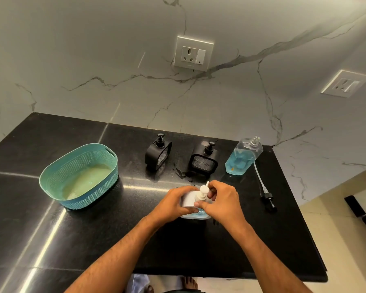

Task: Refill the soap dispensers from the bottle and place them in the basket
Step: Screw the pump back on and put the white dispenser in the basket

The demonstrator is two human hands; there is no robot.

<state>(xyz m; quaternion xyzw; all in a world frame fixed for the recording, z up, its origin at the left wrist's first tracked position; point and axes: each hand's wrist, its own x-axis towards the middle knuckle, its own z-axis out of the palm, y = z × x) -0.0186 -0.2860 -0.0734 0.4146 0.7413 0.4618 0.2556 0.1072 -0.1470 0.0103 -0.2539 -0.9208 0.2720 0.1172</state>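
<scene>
1. Both hands were closed on the white soap dispenser (pixel 188 200), which stood on the black countertop (pixel 93 240) near its front middle. The left hand (pixel 173 203) wrapped round the dispenser's body from the left side, fingers curled over its top and front. The right hand (pixel 222 201) pinched the base of the white pump head (pixel 203 190) with thumb and fingers, the nozzle pointing up and away from the person.
2. Far to the left, a teal woven-pattern basket (pixel 51 182) sat on the counter, well apart from the hands, with nothing to be seen inside but its pale bottom.
3. Behind the hands, toward the wall, stood a black soap dispenser (pixel 156 154) with its pump on, turned slightly sideways.
4. Just to its right, a second black dispenser (pixel 203 160) stood with its pump on, its mesh front facing the person. A wet smear (pixel 180 172) lay on the counter between the two.
5. Further right stood the clear refill bottle (pixel 242 157), uncapped, about half full of blue liquid, leaning a little toward the wall.
6. Beside the bottle, on its right, the bottle's own pump (pixel 267 199) lay flat on the counter, its white tube running back toward the bottle's foot.
7. On the marbled wall (pixel 93 60) behind the counter were two white sockets, one (pixel 193 53) above the dispensers and one (pixel 345 83) off to the right.
</scene>
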